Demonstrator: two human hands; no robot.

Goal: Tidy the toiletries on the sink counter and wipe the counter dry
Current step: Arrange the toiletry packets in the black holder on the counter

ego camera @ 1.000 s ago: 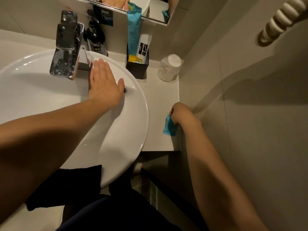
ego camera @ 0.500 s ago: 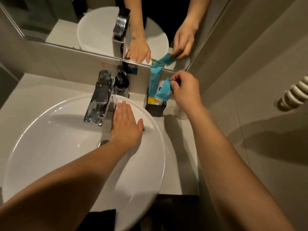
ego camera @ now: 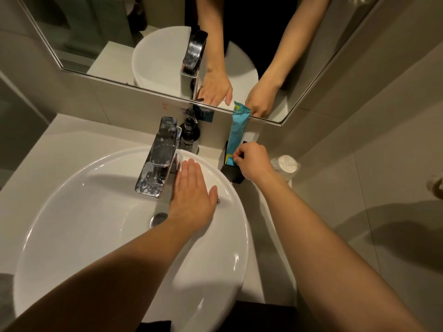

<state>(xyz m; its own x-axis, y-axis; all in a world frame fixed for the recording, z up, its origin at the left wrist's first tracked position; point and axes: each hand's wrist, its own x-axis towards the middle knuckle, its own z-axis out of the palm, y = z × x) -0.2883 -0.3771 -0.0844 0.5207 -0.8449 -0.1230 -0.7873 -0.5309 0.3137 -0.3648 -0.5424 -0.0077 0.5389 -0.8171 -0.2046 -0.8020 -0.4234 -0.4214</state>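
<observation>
Pinched between thumb and fingertips of the right hand (ego camera: 253, 161), a small teal sachet (ego camera: 230, 160) is held at the mouth of the black holder (ego camera: 231, 172), beside the tall teal packet (ego camera: 236, 133) already stood in it, apparently to be slotted in upright. Nothing is gripped by the left hand (ego camera: 191, 196); it is laid flat and open on the basin rim (ego camera: 230, 188), likely for support.
</observation>
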